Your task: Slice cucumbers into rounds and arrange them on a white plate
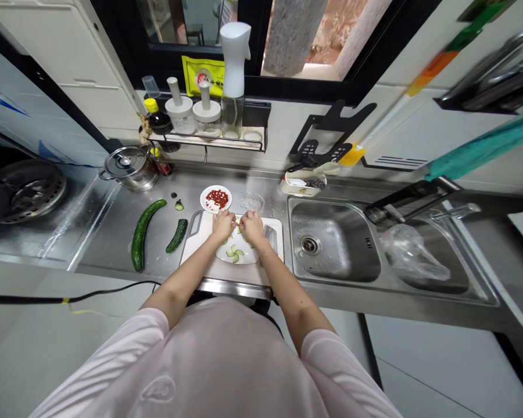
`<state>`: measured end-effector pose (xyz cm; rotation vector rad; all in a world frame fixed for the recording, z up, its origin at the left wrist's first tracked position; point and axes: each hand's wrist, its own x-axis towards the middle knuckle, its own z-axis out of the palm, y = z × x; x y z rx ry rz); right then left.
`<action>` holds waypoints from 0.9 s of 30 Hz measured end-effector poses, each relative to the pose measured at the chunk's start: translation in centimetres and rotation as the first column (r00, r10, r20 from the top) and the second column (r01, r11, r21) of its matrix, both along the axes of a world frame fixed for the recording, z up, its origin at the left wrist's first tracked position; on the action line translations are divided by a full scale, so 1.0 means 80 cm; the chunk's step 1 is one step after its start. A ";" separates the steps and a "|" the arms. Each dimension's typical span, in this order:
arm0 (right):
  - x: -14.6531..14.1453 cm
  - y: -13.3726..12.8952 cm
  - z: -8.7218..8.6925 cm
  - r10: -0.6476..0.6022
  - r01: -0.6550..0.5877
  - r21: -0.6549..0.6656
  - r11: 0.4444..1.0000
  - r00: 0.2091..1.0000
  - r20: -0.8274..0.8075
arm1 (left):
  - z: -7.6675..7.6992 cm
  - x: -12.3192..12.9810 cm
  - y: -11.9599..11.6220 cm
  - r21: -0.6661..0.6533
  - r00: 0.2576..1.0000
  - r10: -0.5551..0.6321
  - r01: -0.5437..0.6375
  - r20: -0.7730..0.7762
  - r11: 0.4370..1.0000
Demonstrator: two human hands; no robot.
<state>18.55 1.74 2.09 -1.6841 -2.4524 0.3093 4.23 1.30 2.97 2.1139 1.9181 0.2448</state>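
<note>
My left hand [224, 225] and my right hand [251, 227] sit close together over a white cutting board [200, 244], fingertips bunched at the top of a white plate [244, 255]. Thin cucumber slices [234, 253] fan out across that plate, partly hidden by my hands. What my fingertips pinch is too small to tell. A kitchen knife [270, 235] lies on the board's right side. Left of the board are a whole cucumber [140, 235] and a cut cucumber piece [176, 235]. Beyond it stands a small plate of chopped red food [216, 199].
A steel counter [113, 232] carries a lidded steel pot [128, 168] and a round metal rack [20, 191]. A double steel sink [333, 241] lies to the right, with a plastic bag [412, 252] in its far basin. Bottles and jars stand on a wall shelf [209, 139].
</note>
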 end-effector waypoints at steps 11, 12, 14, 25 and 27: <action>0.002 -0.001 -0.001 -0.012 0.012 -0.031 0.999 1.000 -0.005 | 0.007 0.000 -0.003 -0.020 1.000 0.022 -0.022 0.005 1.000; 0.003 -0.002 -0.001 -0.019 0.019 -0.030 0.999 1.000 -0.009 | 0.007 -0.001 -0.003 -0.023 1.000 0.027 -0.027 0.008 0.999; 0.004 -0.003 -0.002 -0.033 0.033 -0.026 0.999 0.999 -0.015 | 0.008 -0.002 -0.004 -0.026 0.999 0.037 -0.037 0.010 0.999; 0.002 -0.005 -0.001 -0.032 0.032 -0.005 0.999 0.999 -0.041 | 0.008 0.004 -0.005 -0.015 0.999 0.035 -0.034 0.018 0.999; 0.003 -0.005 -0.001 -0.029 0.029 -0.009 1.000 0.999 -0.041 | 0.008 0.004 -0.005 -0.013 0.999 0.039 -0.039 0.011 0.999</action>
